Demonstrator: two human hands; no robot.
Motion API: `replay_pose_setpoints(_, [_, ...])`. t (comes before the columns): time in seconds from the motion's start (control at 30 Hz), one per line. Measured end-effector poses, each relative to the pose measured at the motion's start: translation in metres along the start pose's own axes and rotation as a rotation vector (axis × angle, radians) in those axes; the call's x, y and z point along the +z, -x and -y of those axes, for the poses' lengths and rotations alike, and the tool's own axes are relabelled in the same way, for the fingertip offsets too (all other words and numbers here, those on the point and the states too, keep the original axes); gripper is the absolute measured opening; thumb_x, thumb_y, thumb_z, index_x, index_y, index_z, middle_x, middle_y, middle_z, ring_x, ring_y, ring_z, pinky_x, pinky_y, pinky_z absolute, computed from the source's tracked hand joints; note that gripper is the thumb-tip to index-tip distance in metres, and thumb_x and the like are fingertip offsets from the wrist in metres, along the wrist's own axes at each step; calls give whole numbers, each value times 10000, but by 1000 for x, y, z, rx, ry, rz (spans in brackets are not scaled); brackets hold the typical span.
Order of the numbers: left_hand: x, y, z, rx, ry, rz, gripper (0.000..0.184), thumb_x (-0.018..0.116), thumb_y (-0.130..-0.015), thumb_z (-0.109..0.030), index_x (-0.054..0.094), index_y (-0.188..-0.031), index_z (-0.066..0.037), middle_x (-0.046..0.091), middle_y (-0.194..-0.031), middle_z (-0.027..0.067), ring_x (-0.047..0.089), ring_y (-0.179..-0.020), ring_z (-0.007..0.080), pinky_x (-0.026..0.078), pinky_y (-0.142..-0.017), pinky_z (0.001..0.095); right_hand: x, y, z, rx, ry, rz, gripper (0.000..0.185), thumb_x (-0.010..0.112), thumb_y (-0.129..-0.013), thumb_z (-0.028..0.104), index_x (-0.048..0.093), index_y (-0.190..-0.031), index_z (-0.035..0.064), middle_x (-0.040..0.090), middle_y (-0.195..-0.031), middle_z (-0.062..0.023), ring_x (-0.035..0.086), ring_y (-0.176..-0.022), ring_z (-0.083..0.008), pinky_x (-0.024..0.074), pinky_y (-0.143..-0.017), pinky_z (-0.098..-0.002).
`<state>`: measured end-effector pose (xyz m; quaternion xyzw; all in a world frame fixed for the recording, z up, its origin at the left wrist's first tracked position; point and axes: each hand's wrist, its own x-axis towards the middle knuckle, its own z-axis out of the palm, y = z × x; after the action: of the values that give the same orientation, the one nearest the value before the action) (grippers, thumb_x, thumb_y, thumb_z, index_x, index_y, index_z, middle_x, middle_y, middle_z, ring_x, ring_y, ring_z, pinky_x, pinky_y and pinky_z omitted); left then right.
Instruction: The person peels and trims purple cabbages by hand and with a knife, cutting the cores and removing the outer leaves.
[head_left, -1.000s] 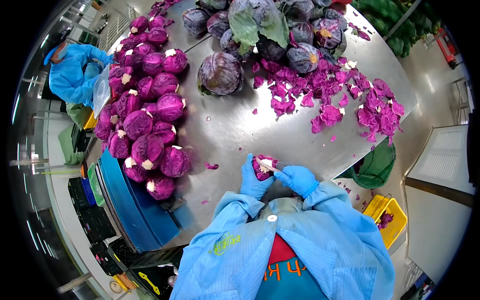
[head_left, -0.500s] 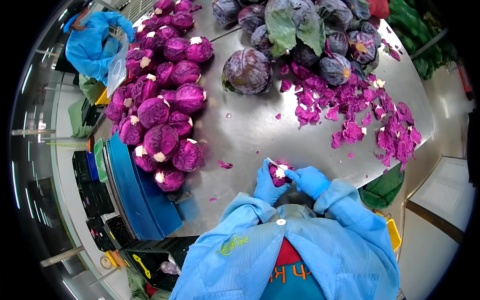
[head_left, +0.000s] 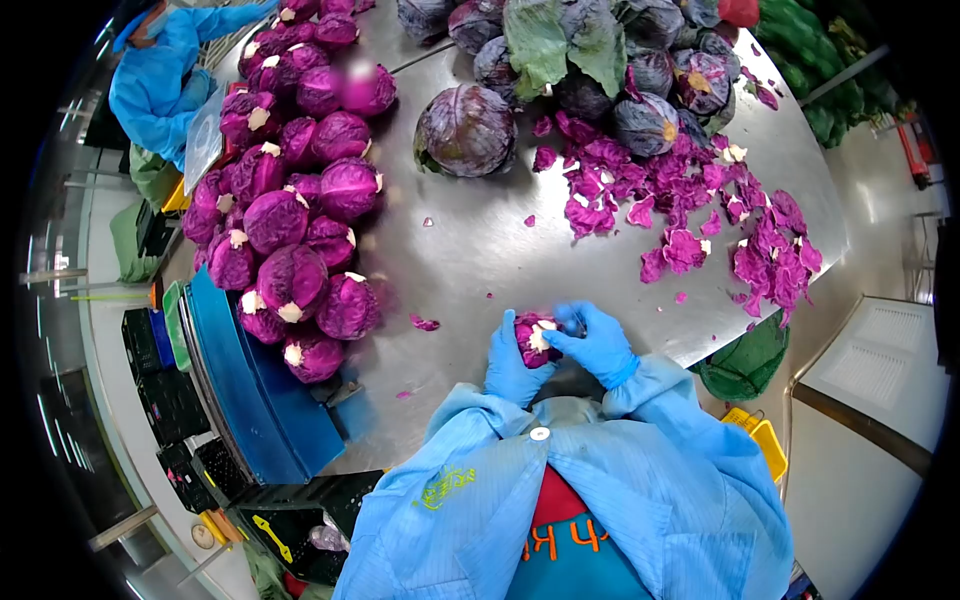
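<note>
My left hand (head_left: pixel 512 368), in a blue glove, is wrapped round a small trimmed red cabbage (head_left: pixel 528 338) just above the steel table's front part. The cabbage's white cut stem end faces up and to the right. My right hand (head_left: pixel 598 345), also gloved, is closed at the right side of the cabbage, its fingertips by the stem. Between those fingers a small knife (head_left: pixel 571 322) shows only as a dark blur; most of it is hidden. A scrap of purple leaf (head_left: pixel 424 322) lies left of my hands.
Peeled red cabbages (head_left: pixel 290 222) are heaped at the left. Unpeeled cabbages (head_left: pixel 466 130) stand at the back, with stripped leaves (head_left: pixel 684 250) spread to the right. A blue panel (head_left: pixel 258 390) borders the table's left edge. A co-worker (head_left: pixel 165 85) stands at far left.
The view has shifted, so table contents sit further left. My right hand has turned and lifted slightly on the cabbage; the pale blade across the stem no longer shows there.
</note>
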<state>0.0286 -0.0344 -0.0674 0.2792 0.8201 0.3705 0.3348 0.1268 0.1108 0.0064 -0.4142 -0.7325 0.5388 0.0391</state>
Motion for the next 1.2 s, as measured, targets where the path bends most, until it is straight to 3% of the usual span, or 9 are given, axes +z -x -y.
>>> replay_pose_setpoints(0.1, [-18, 2, -19, 2, 17, 50, 1101, 867, -555, -339, 279, -1403, 45, 500, -1209, 264, 507, -1140, 417, 453, -951, 472, -1, -22, -17, -250, 46, 210, 436, 687, -849, 373, 642, -1178, 91, 631, -881, -104, 618, -833, -205, 504, -782, -341])
replay_pose_setpoints(0.13, [-29, -3, -44, -29, 6, 37, 814, 844, -585, -261, 450, -1215, 71, 586, -1129, 218, 627, -1009, 297, 518, -823, 390, -5, -26, -10, -218, 150, 302, 451, 673, -840, 352, 631, -1229, 128, 631, -894, -125, 618, -865, -255, 497, -799, -362])
replay_pose_setpoints(0.33, [-16, -5, -52, -165, -63, -26, 826, 838, -595, -259, 456, -1253, 62, 522, -1260, 238, 582, -1108, 321, 492, -885, 398, -7, -33, -3, -158, 246, 333, 368, 607, -837, 365, 665, -1098, 112, 623, -943, -164, 615, -887, -340, 494, -806, -421])
replay_pose_setpoints(0.6, [-64, 18, -32, 115, 835, 295, 945, 830, -712, -216, 290, -1448, 29, 392, -1454, 177, 399, -1344, 268, 303, -1125, 382, -35, -50, -94, -265, 391, -175, 271, 626, -851, 268, 674, -1086, 141, 631, -940, -139, 625, -858, -313, 506, -760, -398])
replay_pose_setpoints(0.77, [-86, 13, -64, 173, 1083, 312, 1004, 843, -696, -214, 249, -1471, 21, 374, -1473, 168, 359, -1374, 252, 265, -1146, 387, -94, -53, -22, -266, 529, -614, 643, 736, -817, 149, 461, -1398, 130, 588, -949, -92, 601, -861, -255, 505, -727, -358])
replay_pose_setpoints(0.87, [-87, 6, -73, 139, 1048, 279, 994, 843, -697, -215, 260, -1470, 12, 407, -1442, 154, 402, -1339, 249, 303, -1129, 389, -82, -35, 1, -61, -289, 29, 587, 762, -801, 159, 540, -1343, 124, 607, -986, -59, 592, -955, -193, 495, -745, -312])
replay_pose_setpoints(0.93, [-84, 5, -74, 44, 1090, 275, 962, 831, -711, -203, 275, -1467, 6, 432, -1413, 143, 438, -1304, 244, 338, -1108, 383, -70, -13, 50, -362, -189, 243, 421, 742, -814, 112, 636, -1221, 113, 641, -1008, -41, 614, -946, -131, 481, -760, -260])
replay_pose_setpoints(1.03, [-79, 7, -76, -74, 1167, 224, 872, 787, -752, -184, 305, -1454, 3, 499, -1335, 134, 517, -1217, 242, 406, -1058, 376, -34, -5, 46, -649, -82, 204, 388, 721, -826, 84, 642, -1205, 119, 651, -1029, -63, 636, -883, -153, 490, -747, -271])
replay_pose_setpoints(1.2, [-73, 7, -70, -247, 1282, 155, 796, 737, -781, -207, 336, -1431, 13, 534, -1300, 145, 553, -1174, 263, 446, -1022, 389, -39, 10, 32, -535, -41, 156, 262, 696, -826, 17, 668, -1080, 73, 660, -1006, -82, 654, -872, -202, 505, -756, -293])
